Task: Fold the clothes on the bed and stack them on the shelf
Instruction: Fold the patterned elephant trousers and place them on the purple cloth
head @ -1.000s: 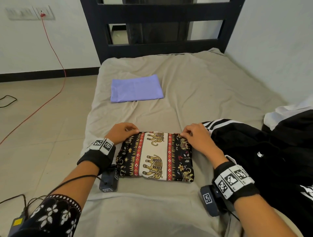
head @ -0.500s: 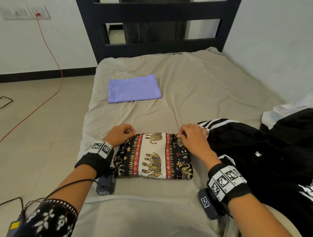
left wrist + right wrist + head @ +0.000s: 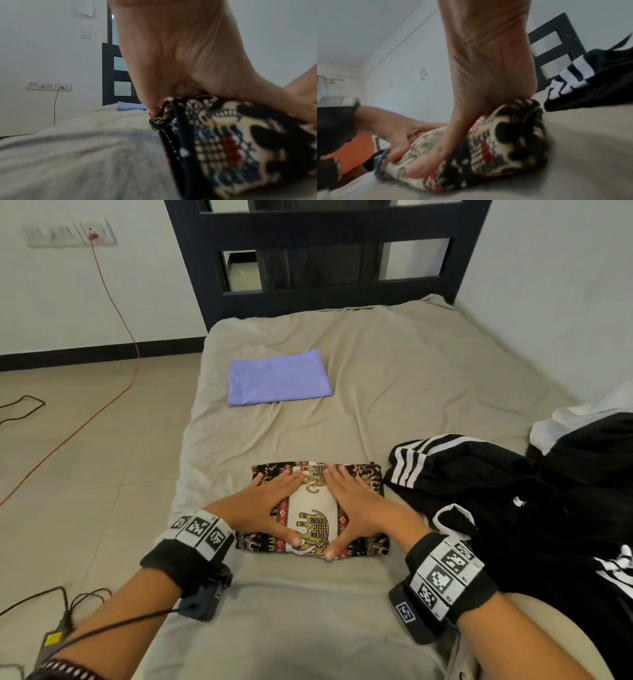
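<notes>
Both hands pressing flat on a folded elephant-print garment near the foot edge of the bed.

The left hand [image 3: 265, 503] and right hand [image 3: 356, 505] lie palm-down on the folded elephant-print garment [image 3: 315, 518], fingers [image 3: 287, 479] straight and held together, thumbs angled inward toward each other over its near edge; neither hand curls round the cloth. The garment sits on the beige sheet of the bed [image 3: 411, 392], toward the bed's left edge. A folded lilac garment [image 3: 278, 378] lies flat farther up, near the left edge and well apart from the hands. A black jacket with white stripes [image 3: 479, 474] lies heaped just beside the printed garment, by the bed's right edge. The dark headboard [image 3: 325, 231] stands at the far end.
</notes>
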`<state>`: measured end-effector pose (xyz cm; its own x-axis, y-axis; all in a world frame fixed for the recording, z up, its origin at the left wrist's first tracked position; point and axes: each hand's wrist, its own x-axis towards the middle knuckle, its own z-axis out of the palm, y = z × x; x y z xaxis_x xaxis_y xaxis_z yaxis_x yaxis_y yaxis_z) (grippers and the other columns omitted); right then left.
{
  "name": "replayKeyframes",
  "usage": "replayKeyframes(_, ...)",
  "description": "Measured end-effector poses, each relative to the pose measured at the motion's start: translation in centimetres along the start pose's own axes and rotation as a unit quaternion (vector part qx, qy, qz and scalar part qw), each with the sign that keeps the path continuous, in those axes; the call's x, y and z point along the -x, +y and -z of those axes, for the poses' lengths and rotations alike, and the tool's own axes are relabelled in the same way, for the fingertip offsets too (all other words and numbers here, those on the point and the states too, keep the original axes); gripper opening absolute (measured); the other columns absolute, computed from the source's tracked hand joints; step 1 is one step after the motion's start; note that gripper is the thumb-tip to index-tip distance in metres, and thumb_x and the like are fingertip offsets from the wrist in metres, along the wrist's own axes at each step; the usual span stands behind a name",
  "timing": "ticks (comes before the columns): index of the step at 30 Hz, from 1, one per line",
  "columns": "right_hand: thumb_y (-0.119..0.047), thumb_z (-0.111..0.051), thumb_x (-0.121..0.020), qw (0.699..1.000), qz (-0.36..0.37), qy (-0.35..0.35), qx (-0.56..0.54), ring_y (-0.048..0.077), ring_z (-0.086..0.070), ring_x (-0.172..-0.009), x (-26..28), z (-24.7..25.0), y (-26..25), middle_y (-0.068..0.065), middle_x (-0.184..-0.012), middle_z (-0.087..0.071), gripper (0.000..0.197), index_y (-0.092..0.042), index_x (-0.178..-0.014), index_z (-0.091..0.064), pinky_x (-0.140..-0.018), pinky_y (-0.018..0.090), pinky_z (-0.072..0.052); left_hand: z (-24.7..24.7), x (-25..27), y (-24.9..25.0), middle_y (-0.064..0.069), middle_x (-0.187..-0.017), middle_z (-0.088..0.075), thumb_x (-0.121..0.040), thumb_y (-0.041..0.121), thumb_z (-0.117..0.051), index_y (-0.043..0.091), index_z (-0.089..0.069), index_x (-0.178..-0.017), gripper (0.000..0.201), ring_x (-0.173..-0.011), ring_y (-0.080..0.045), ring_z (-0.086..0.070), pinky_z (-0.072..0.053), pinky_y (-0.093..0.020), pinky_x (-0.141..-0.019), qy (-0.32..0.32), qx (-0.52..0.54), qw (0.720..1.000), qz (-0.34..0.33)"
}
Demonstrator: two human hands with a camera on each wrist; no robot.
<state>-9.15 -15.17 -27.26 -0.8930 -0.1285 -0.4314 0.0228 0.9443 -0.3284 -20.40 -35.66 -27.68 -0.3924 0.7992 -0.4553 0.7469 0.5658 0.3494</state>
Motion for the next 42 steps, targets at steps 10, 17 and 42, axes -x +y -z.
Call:
replayKeyframes(10,-0.069,-0.082,-0.049,0.995,-0.091,-0.042,-0.006,0.019,0.033,-0.141,0.9,0.3,3.3,0.003,-0.154,0.036,0.158,-0.014,-0.146,0.031,-0.119,0.046,0.012,-0.1,0.9,-1.8,0.010,-0.143,0.045,-0.039,0.095,-0.055,0.026,0.037,-0.141,0.154,-0.133,-0.009,0.039,0.021,-0.043,-0.113,-0.051,0.033,0.996,0.059)
replayKeyframes(17,-0.056,-0.082,-0.064,0.957,-0.175,0.194,-0.122,0.025,-0.040,-0.128,1.6,1.9,3.5,0.009,-0.136,-0.042,0.096,-0.008,-0.135,-0.040,-0.104,0.039,-0.039,-2.6,3.0,-1.0,-0.011,-0.151,-0.029,-0.057,0.096,-0.038,0.010,-0.026,-0.148,0.127,-0.137,-0.028,-0.033,-0.034,-0.051,-0.110,0.217,0.234,0.927,0.196)
replayKeyframes(42,-0.016,-0.067,-0.089,0.826,-0.108,0.228,-0.504,0.018,-0.059,-0.107,-1.5,9.0,0.6,-0.001,-0.115,-0.061,0.038,-0.023,-0.121,-0.047,-0.090,0.034,-0.048,8.4,2.1,-0.7,-0.007,-0.113,-0.067,-0.094,0.037,-0.057,0.023,-0.054,-0.118,0.028,-0.100,-0.024,-0.065,-0.050,-0.044,-0.092,0.357,0.534,0.751,0.152)
